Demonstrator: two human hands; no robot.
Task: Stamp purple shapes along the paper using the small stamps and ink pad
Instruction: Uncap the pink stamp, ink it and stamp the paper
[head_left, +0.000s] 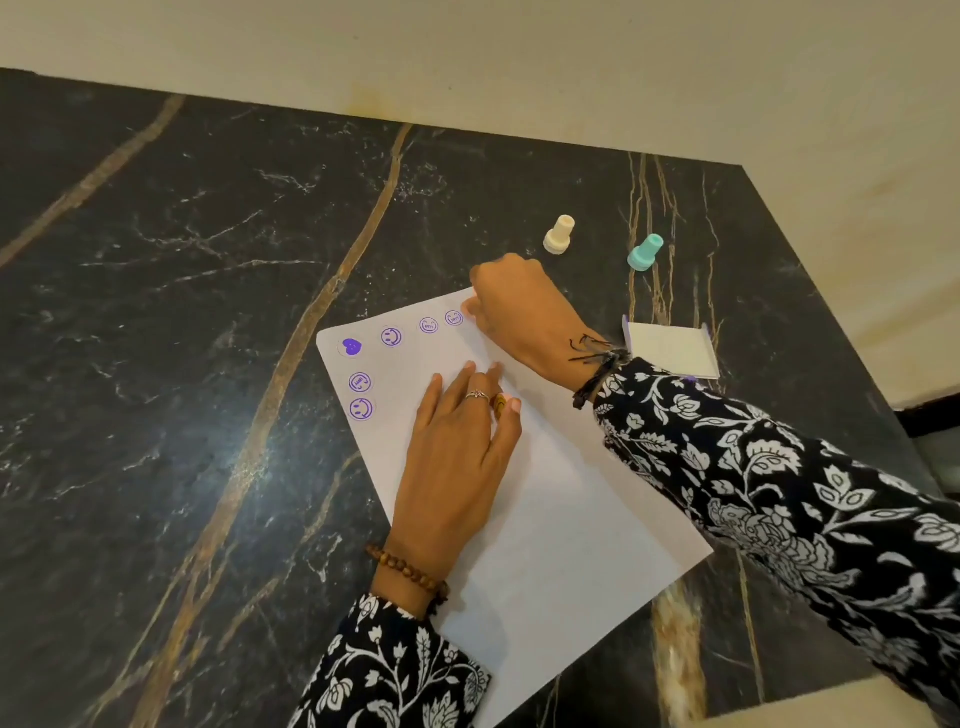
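A white paper (545, 519) lies at an angle on the dark marble table (182, 312). Purple prints run along its top edge: a heart (352, 346) and three smiley faces (428, 325). Two more faces (360, 395) sit down its left edge. My left hand (457, 457) rests flat on the paper. My right hand (519, 312) is at the paper's top right corner, its fingers curled downward around a small stamp. Only a pale pink bit of the stamp (469, 307) shows beneath them.
A cream stamp (559, 235) and a teal stamp (645, 252) stand on the table beyond my right hand. The ink pad's open white case (670, 348) lies to the right, by my right wrist. A pale wall borders the table at the back and right.
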